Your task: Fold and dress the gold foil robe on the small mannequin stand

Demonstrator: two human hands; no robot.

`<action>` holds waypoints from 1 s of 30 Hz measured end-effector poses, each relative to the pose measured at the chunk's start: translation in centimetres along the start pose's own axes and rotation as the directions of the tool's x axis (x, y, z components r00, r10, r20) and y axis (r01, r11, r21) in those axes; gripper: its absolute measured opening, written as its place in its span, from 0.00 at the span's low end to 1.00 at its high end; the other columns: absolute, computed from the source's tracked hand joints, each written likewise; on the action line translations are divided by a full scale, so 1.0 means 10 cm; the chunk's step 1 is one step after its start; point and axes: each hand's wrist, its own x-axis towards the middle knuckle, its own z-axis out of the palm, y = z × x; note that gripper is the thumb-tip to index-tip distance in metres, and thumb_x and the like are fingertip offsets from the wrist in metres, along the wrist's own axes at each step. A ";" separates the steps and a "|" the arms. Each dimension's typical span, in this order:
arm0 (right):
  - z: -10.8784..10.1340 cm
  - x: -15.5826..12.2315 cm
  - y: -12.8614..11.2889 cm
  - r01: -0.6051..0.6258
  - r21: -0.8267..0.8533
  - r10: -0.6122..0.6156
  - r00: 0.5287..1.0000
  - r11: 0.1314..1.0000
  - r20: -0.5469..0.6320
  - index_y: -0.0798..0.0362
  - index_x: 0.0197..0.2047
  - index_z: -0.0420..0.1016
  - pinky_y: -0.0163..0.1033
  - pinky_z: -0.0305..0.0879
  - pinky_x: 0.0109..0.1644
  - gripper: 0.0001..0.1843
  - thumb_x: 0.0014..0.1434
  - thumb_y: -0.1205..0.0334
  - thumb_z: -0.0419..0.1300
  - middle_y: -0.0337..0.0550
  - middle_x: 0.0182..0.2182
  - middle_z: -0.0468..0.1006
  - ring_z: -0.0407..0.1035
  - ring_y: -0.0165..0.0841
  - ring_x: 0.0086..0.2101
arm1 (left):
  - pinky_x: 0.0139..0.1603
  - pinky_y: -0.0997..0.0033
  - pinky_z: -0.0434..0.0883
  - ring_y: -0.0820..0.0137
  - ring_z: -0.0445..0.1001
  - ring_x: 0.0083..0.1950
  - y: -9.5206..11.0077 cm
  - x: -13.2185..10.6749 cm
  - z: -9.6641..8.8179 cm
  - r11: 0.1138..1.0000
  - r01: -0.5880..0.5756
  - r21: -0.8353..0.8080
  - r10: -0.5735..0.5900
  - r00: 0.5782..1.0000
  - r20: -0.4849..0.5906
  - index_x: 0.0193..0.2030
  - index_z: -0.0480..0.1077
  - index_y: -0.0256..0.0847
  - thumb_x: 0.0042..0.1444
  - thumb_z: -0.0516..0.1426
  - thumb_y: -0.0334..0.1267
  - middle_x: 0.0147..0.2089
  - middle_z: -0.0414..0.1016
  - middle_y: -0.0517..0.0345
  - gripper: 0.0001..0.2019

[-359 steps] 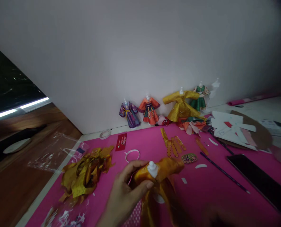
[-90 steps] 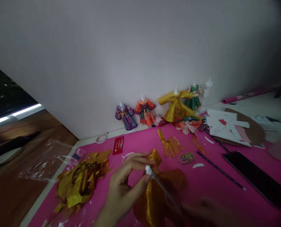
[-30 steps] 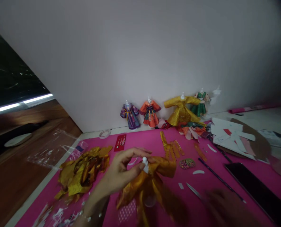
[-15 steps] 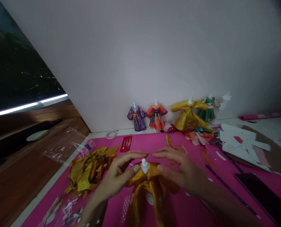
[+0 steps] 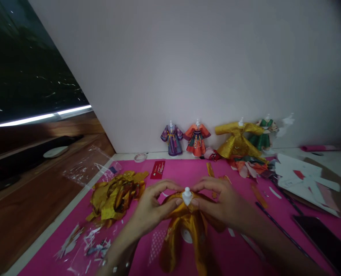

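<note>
A small white mannequin (image 5: 187, 196) dressed in a shiny gold robe (image 5: 187, 234) stands on the pink mat (image 5: 239, 253) in front of me. My left hand (image 5: 151, 209) pinches the robe's left shoulder beside the white neck. My right hand (image 5: 220, 203) pinches the right shoulder, fingers curled on the gold fabric. The robe's skirt hangs open below, showing the round white base.
A heap of gold foil scraps (image 5: 114, 193) lies to the left, with paper snippets (image 5: 86, 243) nearer me. Several dressed miniature mannequins (image 5: 197, 134) line the wall. White paper pattern pieces (image 5: 305, 178), a dark pencil (image 5: 282, 230), a black phone (image 5: 325, 241), a red card (image 5: 158, 169).
My right hand came in from the lower right and took hold of the robe's right shoulder. Both hands closed in on the collar, and the view shifted a little to the left.
</note>
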 end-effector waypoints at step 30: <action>0.12 0.03 -0.10 -0.027 -0.072 0.028 1.000 0.997 0.010 0.50 0.47 0.78 0.38 0.74 0.42 0.19 0.51 0.69 0.61 0.42 0.41 0.83 0.78 0.36 0.40 | 0.69 0.55 0.58 0.59 0.52 0.73 0.15 -0.14 -0.11 0.700 -0.443 0.561 0.370 0.896 0.245 0.47 0.71 0.45 0.67 0.53 0.25 0.72 0.51 0.51 0.11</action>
